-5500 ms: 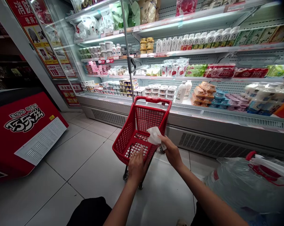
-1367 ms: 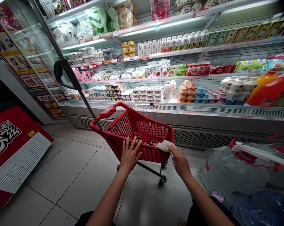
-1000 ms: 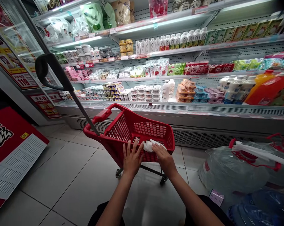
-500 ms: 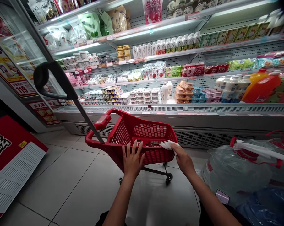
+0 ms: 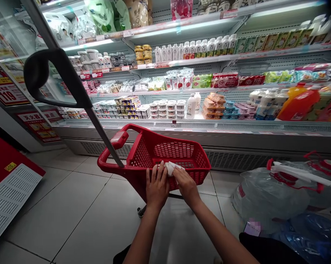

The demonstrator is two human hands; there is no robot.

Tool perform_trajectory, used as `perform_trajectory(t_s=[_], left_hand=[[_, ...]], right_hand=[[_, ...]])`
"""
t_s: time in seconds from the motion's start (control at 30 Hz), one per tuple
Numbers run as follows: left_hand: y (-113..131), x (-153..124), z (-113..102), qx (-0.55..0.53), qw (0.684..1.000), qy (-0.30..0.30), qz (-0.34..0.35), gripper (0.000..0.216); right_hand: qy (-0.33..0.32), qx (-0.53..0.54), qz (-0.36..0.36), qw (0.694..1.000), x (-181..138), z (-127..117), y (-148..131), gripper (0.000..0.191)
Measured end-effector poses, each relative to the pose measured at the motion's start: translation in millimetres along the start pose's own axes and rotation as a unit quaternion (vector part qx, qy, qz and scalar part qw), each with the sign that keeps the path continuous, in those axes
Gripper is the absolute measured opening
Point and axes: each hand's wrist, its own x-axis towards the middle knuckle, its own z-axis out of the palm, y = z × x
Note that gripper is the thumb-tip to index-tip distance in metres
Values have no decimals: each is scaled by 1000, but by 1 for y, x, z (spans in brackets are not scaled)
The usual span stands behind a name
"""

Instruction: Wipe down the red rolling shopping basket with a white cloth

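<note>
A red wheeled shopping basket stands on the tiled floor in front of me, its long black pull handle leaning up to the left. My left hand lies flat against the basket's near side, fingers spread and reaching the rim. My right hand presses a crumpled white wipe onto the near rim, right beside the left hand's fingertips. Nothing shows inside the basket.
An open chilled display with yoghurt pots, milk bottles and packets runs across the back. Large clear water jugs with red caps lie on the floor at right. A red chest freezer stands at left. Grey floor tiles surround the basket.
My right hand has slid the wipe leftward along the near rim, from the basket's right corner to beside my left hand. The left hand stays flat on the basket. The view shifted slightly.
</note>
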Motion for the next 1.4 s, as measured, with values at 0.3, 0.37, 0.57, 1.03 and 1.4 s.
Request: perform_trajectory(t_s=[0.3, 0.37, 0.57, 1.03, 1.4], left_hand=[[6, -3, 1, -14, 1000, 16, -5, 66], [8, -2, 1, -16, 1000, 17, -8, 66], [0, -1, -2, -27, 999, 35, -14, 69], [-8, -6, 0, -12, 998, 47, -45, 77], [-8, -7, -5, -9, 998, 42, -43, 76]], right_hand=[[50, -9, 115, 992, -39, -41, 63, 75], [41, -8, 83, 996, -25, -29, 44, 73], [-15, -8, -7, 1000, 2, -9, 6, 66], [6, -1, 17, 1000, -8, -16, 14, 74], [42, -26, 108, 993, -47, -49, 71, 77]])
